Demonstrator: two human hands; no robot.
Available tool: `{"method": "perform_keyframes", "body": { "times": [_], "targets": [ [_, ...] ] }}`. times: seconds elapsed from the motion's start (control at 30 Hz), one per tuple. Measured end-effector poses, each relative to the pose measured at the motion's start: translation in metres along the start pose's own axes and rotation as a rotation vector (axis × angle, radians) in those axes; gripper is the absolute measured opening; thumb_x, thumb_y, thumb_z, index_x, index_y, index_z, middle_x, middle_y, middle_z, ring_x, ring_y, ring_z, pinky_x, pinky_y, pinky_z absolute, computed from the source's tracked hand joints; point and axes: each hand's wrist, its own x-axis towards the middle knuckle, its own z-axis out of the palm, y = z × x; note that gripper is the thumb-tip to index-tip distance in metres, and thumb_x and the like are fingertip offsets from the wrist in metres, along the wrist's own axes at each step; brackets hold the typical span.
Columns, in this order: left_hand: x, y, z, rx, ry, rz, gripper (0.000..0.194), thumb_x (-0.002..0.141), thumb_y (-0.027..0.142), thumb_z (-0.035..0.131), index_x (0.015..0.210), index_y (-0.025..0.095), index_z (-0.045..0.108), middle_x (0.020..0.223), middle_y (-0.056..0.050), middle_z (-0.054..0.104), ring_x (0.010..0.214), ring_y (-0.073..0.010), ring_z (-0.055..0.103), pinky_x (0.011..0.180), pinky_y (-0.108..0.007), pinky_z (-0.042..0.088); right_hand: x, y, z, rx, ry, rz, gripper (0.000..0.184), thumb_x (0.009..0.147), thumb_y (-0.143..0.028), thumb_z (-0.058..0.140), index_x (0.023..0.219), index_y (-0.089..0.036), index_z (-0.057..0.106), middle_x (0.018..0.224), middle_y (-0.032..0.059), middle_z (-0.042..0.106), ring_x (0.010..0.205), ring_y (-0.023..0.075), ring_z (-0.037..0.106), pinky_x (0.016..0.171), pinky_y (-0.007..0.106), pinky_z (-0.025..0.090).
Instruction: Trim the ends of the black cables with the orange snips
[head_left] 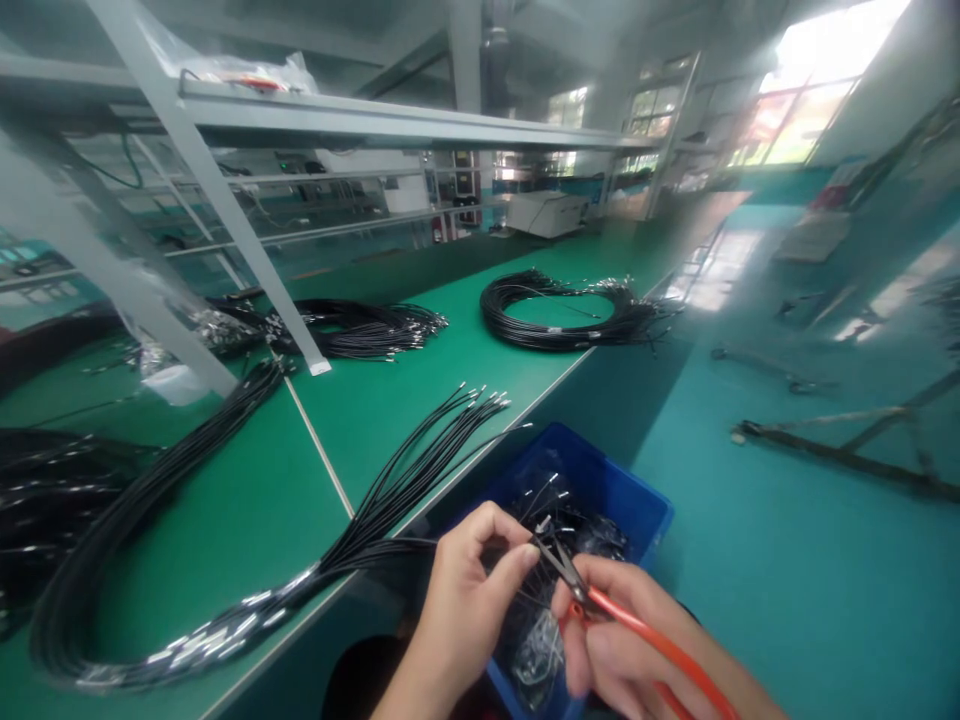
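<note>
Your right hand is wrapped around the orange-red handles of a pair of cutters, whose dark blades stand slightly apart and point toward your other hand. Your left hand has thumb and forefinger pinched on the end of a black cable, right at the blade tips; whether the blades touch it is too small to tell. The cable runs back from behind your left hand to a long bundle, bent in a U on the green table, its loose ends fanned near the edge. Below your hands, beside the table, sits a blue bin with dark scraps and clear plastic inside. Further along the table lie a round coil of black cables and, to its left, another bundle with pale tips. A white box stands farther back, and a metal shelf spans above, carrying a clear plastic bag.
</note>
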Motion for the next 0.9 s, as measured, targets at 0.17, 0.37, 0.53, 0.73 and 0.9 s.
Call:
{"method": "perform_keyframes", "body": {
  "times": [0.17, 0.37, 0.53, 0.73, 0.9],
  "targets": [
    [-0.003, 0.0, 0.003, 0.109, 0.003, 0.045, 0.009, 0.081, 0.018, 0.056, 0.072, 0.018, 0.057, 0.072, 0.001, 0.06, 0.069, -0.0147, 0.057, 0.065, -0.025, 0.042, 0.005, -0.002, -0.001, 0.015, -0.035, -0.019, 0.019, 0.072, -0.019, 0.057, 0.091, -0.017, 0.055, 0.069, 0.003, 0.067, 0.042, 0.0062, 0.039, 0.043, 0.021, 0.026],
    [-0.004, -0.001, 0.004, 0.168, 0.013, 0.096, 0.01, 0.083, 0.016, 0.054, 0.074, 0.019, 0.055, 0.075, 0.002, 0.06, 0.072, -0.0135, 0.057, 0.067, -0.024, 0.042, 0.009, 0.004, -0.004, 0.052, -0.071, -0.034, 0.026, 0.075, -0.03, 0.062, 0.094, -0.015, 0.052, 0.068, 0.005, 0.067, 0.038, 0.004, 0.04, 0.04, 0.019, 0.024],
    [-0.004, -0.005, 0.007, 0.209, 0.029, 0.137, 0.01, 0.083, 0.014, 0.054, 0.075, 0.02, 0.055, 0.076, 0.002, 0.06, 0.072, -0.0135, 0.058, 0.067, -0.024, 0.043, 0.003, 0.004, -0.001, 0.064, 0.013, -0.033, 0.021, 0.08, -0.031, 0.058, 0.095, -0.016, 0.055, 0.064, 0.003, 0.066, 0.04, 0.0047, 0.04, 0.041, 0.018, 0.028],
    [-0.004, -0.006, 0.008, 0.245, 0.031, 0.147, 0.011, 0.082, 0.013, 0.053, 0.074, 0.02, 0.054, 0.075, 0.001, 0.059, 0.072, -0.0144, 0.057, 0.067, -0.025, 0.043, 0.009, 0.006, -0.003, -0.086, 0.02, 0.049, 0.019, 0.076, -0.033, 0.06, 0.085, -0.018, 0.053, 0.054, -0.0011, 0.063, 0.028, 0.0026, 0.034, 0.031, 0.015, 0.023],
    [-0.002, -0.01, 0.006, 0.278, 0.053, 0.143, 0.009, 0.082, 0.014, 0.054, 0.074, 0.02, 0.055, 0.075, 0.001, 0.06, 0.072, -0.015, 0.058, 0.065, -0.025, 0.043, 0.015, 0.014, -0.002, -0.234, 0.136, -0.013, 0.017, 0.06, -0.013, 0.065, 0.071, -0.019, 0.053, 0.045, -0.0056, 0.058, 0.032, 0.0051, 0.044, 0.031, 0.012, 0.027]
  ]
}}
